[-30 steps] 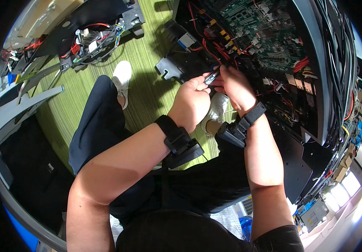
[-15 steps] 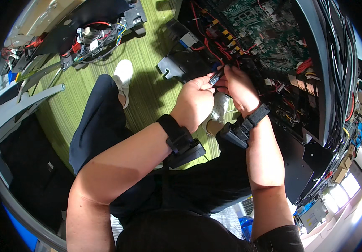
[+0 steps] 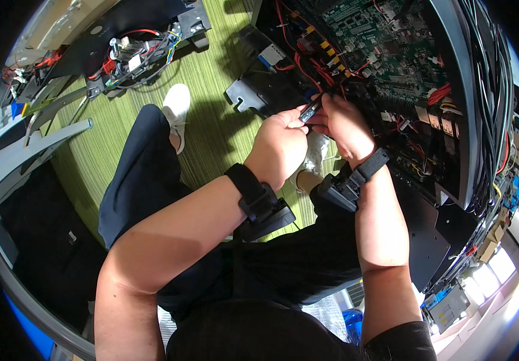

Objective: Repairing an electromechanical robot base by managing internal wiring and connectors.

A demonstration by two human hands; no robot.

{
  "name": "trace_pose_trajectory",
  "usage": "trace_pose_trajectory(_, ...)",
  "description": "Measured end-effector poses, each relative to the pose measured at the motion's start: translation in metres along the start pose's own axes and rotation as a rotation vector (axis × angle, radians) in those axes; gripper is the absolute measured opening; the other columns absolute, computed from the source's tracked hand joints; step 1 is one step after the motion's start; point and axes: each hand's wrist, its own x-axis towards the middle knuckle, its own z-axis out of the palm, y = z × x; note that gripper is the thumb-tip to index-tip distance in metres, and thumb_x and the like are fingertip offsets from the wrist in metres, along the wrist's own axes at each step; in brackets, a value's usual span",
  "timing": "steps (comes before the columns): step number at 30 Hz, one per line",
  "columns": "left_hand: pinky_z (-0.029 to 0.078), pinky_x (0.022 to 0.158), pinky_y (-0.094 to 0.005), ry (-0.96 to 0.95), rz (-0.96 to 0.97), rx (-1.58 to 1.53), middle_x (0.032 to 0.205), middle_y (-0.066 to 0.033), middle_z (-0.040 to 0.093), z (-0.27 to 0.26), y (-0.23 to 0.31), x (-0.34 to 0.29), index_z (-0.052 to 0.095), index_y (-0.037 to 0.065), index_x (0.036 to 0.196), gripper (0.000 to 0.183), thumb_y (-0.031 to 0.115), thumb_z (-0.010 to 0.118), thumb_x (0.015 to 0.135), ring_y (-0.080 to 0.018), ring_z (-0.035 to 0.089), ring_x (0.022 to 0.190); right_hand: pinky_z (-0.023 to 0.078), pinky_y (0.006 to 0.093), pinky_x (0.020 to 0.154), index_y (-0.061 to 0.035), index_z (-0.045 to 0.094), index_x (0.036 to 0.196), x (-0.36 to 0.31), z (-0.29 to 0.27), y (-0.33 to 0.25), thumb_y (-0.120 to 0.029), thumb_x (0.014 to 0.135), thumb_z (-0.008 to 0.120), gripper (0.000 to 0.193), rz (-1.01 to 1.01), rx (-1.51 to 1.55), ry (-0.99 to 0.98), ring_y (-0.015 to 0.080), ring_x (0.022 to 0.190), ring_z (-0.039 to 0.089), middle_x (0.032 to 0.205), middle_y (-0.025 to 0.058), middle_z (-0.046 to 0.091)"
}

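Between my two hands is a small dark oblong piece [image 3: 310,112] with a glossy face; its exact kind is too small to make out. My left hand [image 3: 279,144] pinches its lower end between thumb and fingers. At its upper end my right hand [image 3: 345,123] has its fingers curled, and what they grip is partly hidden. Both hands are beside the open side of a black equipment cabinet [image 3: 461,120]. Inside it are a green circuit board [image 3: 386,54], red and black wires [image 3: 325,78] and a row of yellow connectors [image 3: 331,53].
A dark metal bracket [image 3: 259,93] juts out left of the cabinet. Thick black cables [image 3: 482,84] run along its right side. At the upper left stands another black assembly with exposed wiring [image 3: 133,63]. A grey curved frame [image 3: 37,141] is at the left, above green carpet [image 3: 211,129].
Both hands hold nearly the same place and grip. The right wrist has shifted very slightly to the right.
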Motion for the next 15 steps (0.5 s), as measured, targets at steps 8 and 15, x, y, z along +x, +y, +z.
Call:
trace_pose_trajectory(8,0.042,0.089,-0.0241,-0.003,-0.023,0.012,0.119,-0.0127,0.051,0.0,-0.0001,0.001,0.039,-0.007,0.13,0.047,-0.007,0.038,0.083,-0.0168,0.05,0.108,0.043,0.0248,0.063,-0.0068,0.052,0.101,0.0041,-0.0032,0.0024,-0.026,0.098,0.034,0.027,0.004,-0.003,-0.018,0.0108,0.074,0.061,0.089,0.0037,0.065)
trace_pose_trajectory(15,0.04,0.095,-0.0273,-0.089,-0.016,-0.05,0.127,-0.0163,0.047,-0.0025,0.0051,0.0002,0.035,-0.008,0.132,0.051,-0.007,0.043,0.082,-0.0209,0.048,0.115,0.044,0.0251,0.062,-0.0073,0.052,0.099,0.0099,-0.0091,0.0067,-0.028,0.098,0.036,0.026,-0.022,0.017,-0.028,0.0118,0.073,0.061,0.084,0.0031,0.063)
